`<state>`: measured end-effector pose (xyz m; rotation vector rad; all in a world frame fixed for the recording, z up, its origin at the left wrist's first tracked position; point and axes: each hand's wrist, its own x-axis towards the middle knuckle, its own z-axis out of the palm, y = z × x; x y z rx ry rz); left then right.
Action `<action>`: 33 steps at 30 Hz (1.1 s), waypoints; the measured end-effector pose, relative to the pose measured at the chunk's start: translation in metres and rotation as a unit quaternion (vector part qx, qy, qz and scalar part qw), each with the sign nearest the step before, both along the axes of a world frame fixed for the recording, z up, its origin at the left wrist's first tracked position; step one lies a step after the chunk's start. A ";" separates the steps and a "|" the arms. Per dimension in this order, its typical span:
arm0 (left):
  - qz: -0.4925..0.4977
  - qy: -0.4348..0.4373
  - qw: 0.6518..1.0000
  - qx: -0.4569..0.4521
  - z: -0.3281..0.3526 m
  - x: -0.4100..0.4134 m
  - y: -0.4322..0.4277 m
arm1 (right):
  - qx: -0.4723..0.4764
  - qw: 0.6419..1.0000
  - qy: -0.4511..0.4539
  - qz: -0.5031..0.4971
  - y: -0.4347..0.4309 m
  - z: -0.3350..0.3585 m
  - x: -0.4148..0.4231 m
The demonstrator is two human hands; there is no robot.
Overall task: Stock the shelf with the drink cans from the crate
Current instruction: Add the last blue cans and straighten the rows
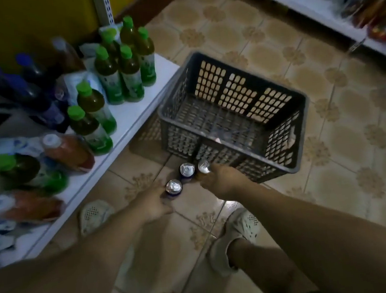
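Three drink cans with silver tops stand close together on the tiled floor, just in front of the grey plastic crate (287, 110). My left hand (151, 203) grips the nearest can (174, 187). My right hand (220, 179) grips the right can (204, 166). The middle can (187, 170) stands between them, and I cannot tell whether a hand touches it. The crate's inside looks dim, with only a faint glint near its floor. The white shelf (132, 112) lies to the left, low above the floor.
Green-capped bottles (129, 73), dark blue-capped bottles (34, 92) and orange-red bottles (68, 152) crowd the shelf. A second white shelf (315, 2) with packaged goods runs along the far right. My feet in pale shoes (236, 233) stand on the tiles below my arms.
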<state>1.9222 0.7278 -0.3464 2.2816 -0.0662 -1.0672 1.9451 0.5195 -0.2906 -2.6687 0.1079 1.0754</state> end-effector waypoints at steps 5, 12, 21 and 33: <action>0.085 0.036 0.996 -0.014 -0.082 0.017 0.006 | 0.037 0.997 0.029 0.059 0.025 -0.091 0.015; 0.092 0.122 0.987 0.042 -0.175 0.018 -0.003 | 0.050 0.991 0.079 0.096 0.062 -0.191 0.034; 0.105 0.104 0.989 -0.001 -0.167 0.032 -0.004 | 0.062 0.996 0.016 0.068 0.059 -0.181 0.034; 0.125 -0.061 0.978 -0.158 0.063 -0.012 0.022 | 0.337 0.890 -0.192 -0.239 0.072 0.064 -0.043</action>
